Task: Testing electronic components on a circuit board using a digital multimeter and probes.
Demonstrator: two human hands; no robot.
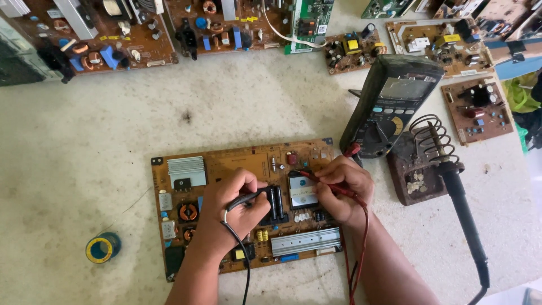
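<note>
Worktable (113, 130): one circuit board (226, 164), two probes (248, 197).

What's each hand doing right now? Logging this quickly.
Left hand: closed, holding the black probe.
Right hand: closed, holding the red probe.

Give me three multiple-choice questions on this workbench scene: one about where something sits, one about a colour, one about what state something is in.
1. Where is the multimeter?
A. Up and to the right of the brown circuit board
B. Left of the solder spool
C. Under the board

2. What colour is the probe in the right hand?
A. Yellow
B. Red
C. Blue

3. How is the soldering iron?
A. Held in the left hand
B. Lying on the board
C. Resting in its coiled stand

Answers: 1 A, it leans beyond the board's upper right corner. 2 B, the red probe trails a red lead. 3 C, its tip sits inside the wire coil, untouched by either hand.
</note>
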